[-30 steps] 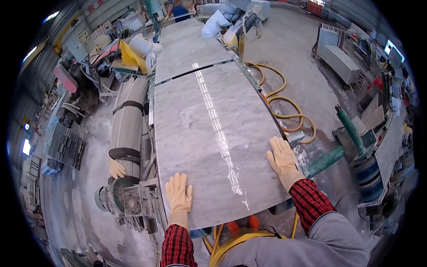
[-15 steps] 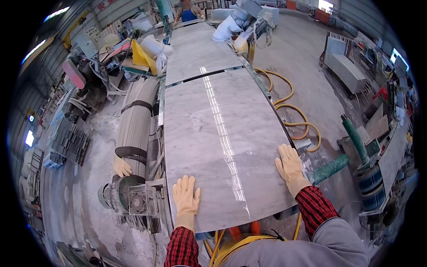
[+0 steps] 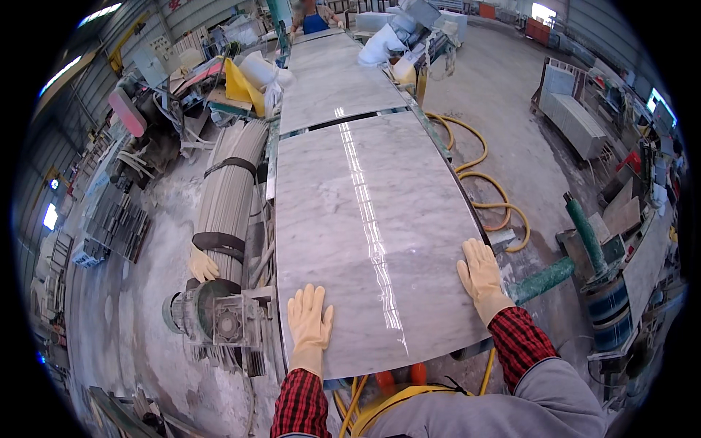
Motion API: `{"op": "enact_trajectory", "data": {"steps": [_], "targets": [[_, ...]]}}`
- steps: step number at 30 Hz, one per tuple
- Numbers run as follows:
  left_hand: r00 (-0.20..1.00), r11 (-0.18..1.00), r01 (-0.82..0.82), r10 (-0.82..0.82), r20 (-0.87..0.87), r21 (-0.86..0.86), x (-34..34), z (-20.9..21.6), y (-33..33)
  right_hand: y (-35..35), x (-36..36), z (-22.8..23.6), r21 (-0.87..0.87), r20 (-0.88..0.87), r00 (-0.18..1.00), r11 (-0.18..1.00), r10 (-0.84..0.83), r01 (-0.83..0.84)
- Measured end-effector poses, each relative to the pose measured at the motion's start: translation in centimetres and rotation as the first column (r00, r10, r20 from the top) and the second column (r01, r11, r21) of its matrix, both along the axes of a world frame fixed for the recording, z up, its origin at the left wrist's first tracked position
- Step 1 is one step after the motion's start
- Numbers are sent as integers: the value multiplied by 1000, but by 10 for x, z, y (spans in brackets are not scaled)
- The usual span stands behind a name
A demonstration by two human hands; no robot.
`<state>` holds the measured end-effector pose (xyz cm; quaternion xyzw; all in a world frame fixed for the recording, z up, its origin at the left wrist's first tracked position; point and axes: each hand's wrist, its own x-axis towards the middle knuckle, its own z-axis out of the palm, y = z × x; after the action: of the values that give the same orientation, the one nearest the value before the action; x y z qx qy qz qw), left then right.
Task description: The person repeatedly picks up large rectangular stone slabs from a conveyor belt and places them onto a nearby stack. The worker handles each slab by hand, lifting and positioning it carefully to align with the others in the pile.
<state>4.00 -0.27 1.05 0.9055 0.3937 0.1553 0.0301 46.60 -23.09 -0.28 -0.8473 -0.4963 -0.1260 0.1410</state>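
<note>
A polished grey-white stone slab (image 3: pixel 321 219) with faint veins lies flat in front of me, a bright streak of reflected light down its middle. My left hand (image 3: pixel 309 325), in a cream rubber glove, rests flat on its near left corner with the fingers stretched forward. On the near right edge lies my right hand (image 3: pixel 482 277), gloved the same way, palm down and fingers extended. Neither hand grips anything. Beyond a narrow dark gap, a second stone slab (image 3: pixel 328 80) continues the line away from me.
At the far end stands a person in a blue apron (image 3: pixel 315 23). To the left are a bundle of grey strips (image 3: pixel 232 182), a motor (image 3: pixel 212 314) and a loose cream glove (image 3: pixel 203 264). A yellow hose (image 3: pixel 504 193) coils right, near a green cylindrical arm (image 3: pixel 544 279).
The whole view has shifted slightly, with the surroundings now a little further right in the picture. Both my hands stay flat on the slab.
</note>
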Motion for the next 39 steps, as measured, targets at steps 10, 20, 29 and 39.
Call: {"op": "enact_trajectory", "data": {"steps": [10, 20, 29, 39], "targets": [[1000, 999, -4, 2, -25, -46, -2, 1, -3, -3, -1, -4, 16, 9, 1000, 1000, 1, -2], [1000, 996, -11, 9, -21, -94, -1, 11, -7, -8, -1, -5, 52, 28, 999, 998, 27, -28], [1000, 997, -13, 12, -18, -80, -5, 5, -10, -11, -4, -3, 34, 9, 1000, 999, 13, -13], [1000, 999, -7, 6, -7, -51, -7, 2, -13, -15, -7, -2, 33, -14, 1000, 999, 9, -9]]}}
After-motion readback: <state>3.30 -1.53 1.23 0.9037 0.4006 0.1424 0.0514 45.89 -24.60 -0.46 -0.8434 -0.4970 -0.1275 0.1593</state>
